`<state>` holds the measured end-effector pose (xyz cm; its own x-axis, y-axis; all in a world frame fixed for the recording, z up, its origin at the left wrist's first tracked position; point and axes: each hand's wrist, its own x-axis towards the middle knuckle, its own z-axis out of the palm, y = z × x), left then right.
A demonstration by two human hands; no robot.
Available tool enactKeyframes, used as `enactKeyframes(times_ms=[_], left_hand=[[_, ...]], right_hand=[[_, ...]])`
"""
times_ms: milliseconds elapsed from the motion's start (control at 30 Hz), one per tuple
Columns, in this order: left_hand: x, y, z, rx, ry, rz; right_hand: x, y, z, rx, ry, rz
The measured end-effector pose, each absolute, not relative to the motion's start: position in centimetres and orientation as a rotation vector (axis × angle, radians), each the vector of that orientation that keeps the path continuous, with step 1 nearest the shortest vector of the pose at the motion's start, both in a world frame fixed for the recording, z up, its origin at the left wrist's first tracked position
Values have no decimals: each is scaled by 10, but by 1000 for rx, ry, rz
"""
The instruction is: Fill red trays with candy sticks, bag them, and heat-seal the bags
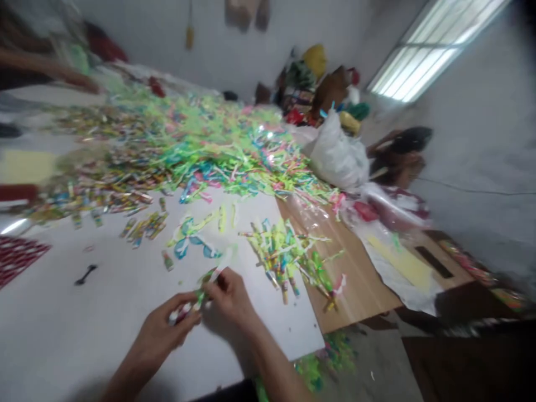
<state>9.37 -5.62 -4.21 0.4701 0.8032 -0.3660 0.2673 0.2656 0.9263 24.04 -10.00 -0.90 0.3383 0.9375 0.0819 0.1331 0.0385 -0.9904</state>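
Observation:
Near the front of the white table (104, 312), my left hand (167, 324) is closed around small pieces with white and dark pink parts. My right hand (230, 293) pinches a green and whitish strip (201, 295) that runs between both hands. Blur hides its exact shape. Just beyond the hands lie blue and green strip pieces (195, 245) and one small printed tube (167, 261). Right of them is a pile of tubes with strips attached (285, 251). A small group of loose tubes (146, 226) lies farther left.
A large heap of green, pink and blue strips (226, 145) covers the back, beside many small tubes (109, 178). A brown cardboard sheet (355, 273) and white plastic bag (339, 151) are at right. A dark small object (86, 275) lies left. Another person's arm (50, 67) reaches in at upper left.

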Motion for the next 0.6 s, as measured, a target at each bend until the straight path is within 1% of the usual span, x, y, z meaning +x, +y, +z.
enactKeyframes(times_ms=[100, 233, 333, 433, 533, 567, 600], left_hand=[[94, -60, -44, 1274, 1072, 505], [95, -67, -43, 1320, 1048, 502], [100, -70, -44, 1399, 979, 413], [105, -68, -43, 1382, 906, 366], [100, -59, -41, 1204, 914, 472], [97, -56, -41, 1126, 931, 529], [94, -53, -40, 1054, 947, 588]], right_hand=[[237, -103, -8, -1367, -1051, 774], [232, -110, -18, -1233, -946, 900], [232, -115, -30, -1301, -918, 908], [257, -125, -25, -1488, -951, 840], [313, -133, 2, -1786, -1032, 721], [332, -131, 14, -1967, -1044, 611], [346, -127, 24, -2196, -1027, 422]])
